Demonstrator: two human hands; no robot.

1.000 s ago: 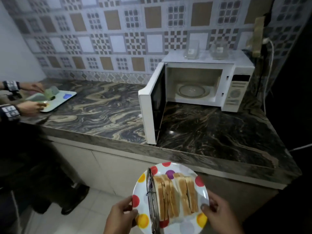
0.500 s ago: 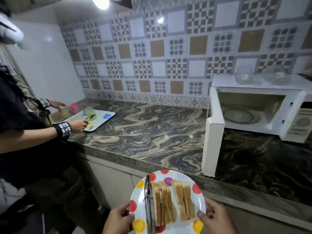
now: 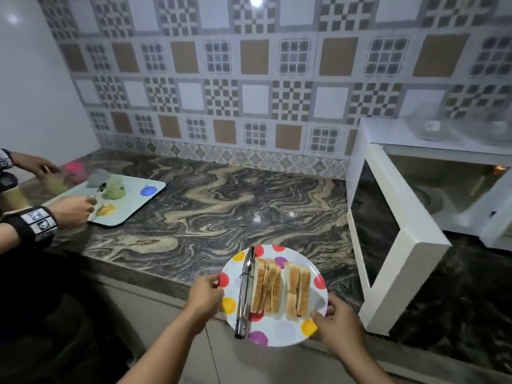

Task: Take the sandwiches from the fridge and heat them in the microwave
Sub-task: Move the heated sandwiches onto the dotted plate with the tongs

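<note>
At the far left another person's hands work over a pale tray (image 3: 130, 214) that lies on the bench (image 3: 221, 206), with lumps of green, yellow and blue stuff on it; a black wristband (image 3: 36, 224) on that person's arm carries small square printed patches, but I cannot read them. Moving right, my left hand (image 3: 206, 297) pinches the left rim of the spotted plate (image 3: 279, 335), thumb on top, and my right hand (image 3: 336, 325) grips the near right rim the same way, so both hands are closed on the plate and carry it level over the bench's front edge. On it the sandwiches (image 3: 279, 289) stand on edge in two rows, with metal tongs (image 3: 245, 292) lying loose along their left side. Further right the microwave (image 3: 443, 173) sits on the bench with its door (image 3: 388, 239) swung wide toward me and the cavity bare. My worry is that door: it juts out between the plate and the cavity, and swinging the plate right could clip its corner, tipping the upright slices or sliding the tongs off the rim. The tongs are metal and, I judge, should come off before heating. I can make out no brand or lettering on the microwave.
</note>
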